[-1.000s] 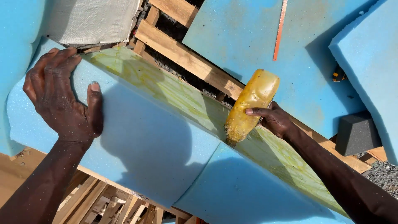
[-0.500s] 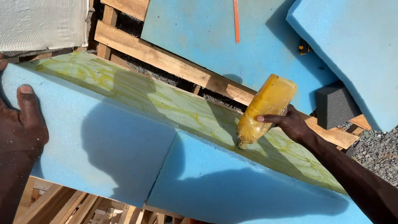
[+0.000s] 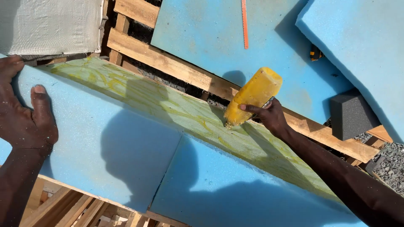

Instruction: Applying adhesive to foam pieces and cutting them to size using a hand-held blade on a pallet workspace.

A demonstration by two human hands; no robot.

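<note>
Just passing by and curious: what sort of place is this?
Probably an outdoor foam or upholstery workshop. Big blue foam slabs lie on wooden pallets in sunlight, gravel beside them, and the right hand tips a yellow bottle onto a slab's edge.

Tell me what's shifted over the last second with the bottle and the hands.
The yellow bottle in the right hand slid further along the foam slab's glue-streaked edge, nozzle still down. The left hand stays flat on the slab's face. Nothing was let go.
</note>
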